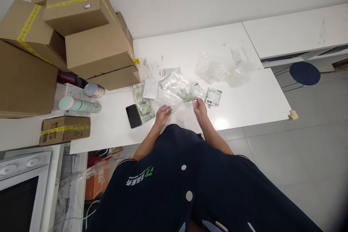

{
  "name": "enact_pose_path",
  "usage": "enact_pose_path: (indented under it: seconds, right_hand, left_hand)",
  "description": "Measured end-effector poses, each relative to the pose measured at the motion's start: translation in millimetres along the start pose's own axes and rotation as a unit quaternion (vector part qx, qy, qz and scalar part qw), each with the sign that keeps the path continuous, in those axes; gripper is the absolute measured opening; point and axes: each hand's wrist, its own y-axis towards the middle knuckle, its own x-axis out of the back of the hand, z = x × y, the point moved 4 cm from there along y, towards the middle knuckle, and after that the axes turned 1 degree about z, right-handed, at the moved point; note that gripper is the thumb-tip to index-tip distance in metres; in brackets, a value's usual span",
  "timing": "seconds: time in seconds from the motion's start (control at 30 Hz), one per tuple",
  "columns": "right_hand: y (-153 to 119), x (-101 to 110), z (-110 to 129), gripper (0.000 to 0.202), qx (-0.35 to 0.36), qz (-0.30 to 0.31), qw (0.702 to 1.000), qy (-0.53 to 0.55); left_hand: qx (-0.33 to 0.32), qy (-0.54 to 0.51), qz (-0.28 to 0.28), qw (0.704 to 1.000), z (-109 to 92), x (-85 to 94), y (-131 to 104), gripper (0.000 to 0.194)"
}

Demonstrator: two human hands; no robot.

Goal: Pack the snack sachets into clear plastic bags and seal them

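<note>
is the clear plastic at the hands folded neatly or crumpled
Crumpled: the clear plastic shows uneven, shiny creases and no neat folds. The left hand and right hand are at its near side.

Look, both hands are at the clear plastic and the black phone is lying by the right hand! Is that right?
Not quite: the black phone is lying by the left hand, not the right hand, as the head view shows. Both hands are at the clear plastic.
</note>
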Motion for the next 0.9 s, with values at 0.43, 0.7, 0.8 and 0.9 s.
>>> enact_pose_path:
  seconds: [0.43,0.7,0.8,0.9]
  right_hand:
    - [77,96,72,0.053,0.138,0.029,0.616,-0.775]
    - [83,126,63,0.065,0.14,0.15,0.455,-0.866]
    - [65,134,57,0.054,0.175,0.137,0.453,-0.863]
    - [44,131,54,0.045,0.235,0.097,0.486,-0.836]
  left_hand:
    - [-0.187,0.56,0.073,0.804,-27,6.6,5,0.021]
    - [-0.104,0.785,0.144,0.593,-42,-21.6,61,0.053]
    - [-0.083,0.852,0.161,0.492,-39,-21.8,59,0.032]
    - [-0.121,0.857,0.167,0.471,-45,-23.9,51,0.015]
